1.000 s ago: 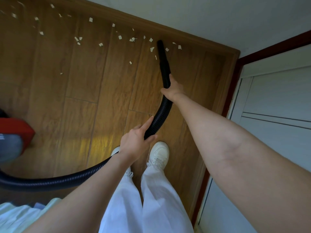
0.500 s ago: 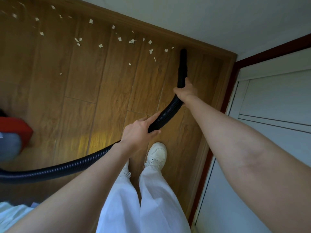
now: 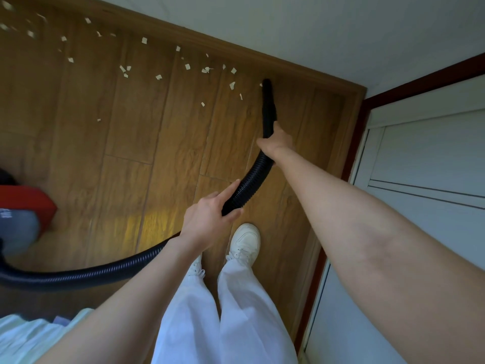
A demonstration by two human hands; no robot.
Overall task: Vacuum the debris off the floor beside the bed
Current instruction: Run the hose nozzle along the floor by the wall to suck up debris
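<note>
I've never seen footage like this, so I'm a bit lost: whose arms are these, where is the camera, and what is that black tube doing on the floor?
The camera sits on a person's head and looks down, so the arms, white trousers and white shoes are that person's own. There is no robot here. The black tube is a vacuum hose. It runs from the red and grey vacuum body at the left edge to a stiff black nozzle. The right hand grips the hose just behind the nozzle, and the left hand holds it further back. The nozzle tip is close to the skirting board on a wooden floor. Small pale paper scraps lie scattered to its left, not yet picked up.
</note>
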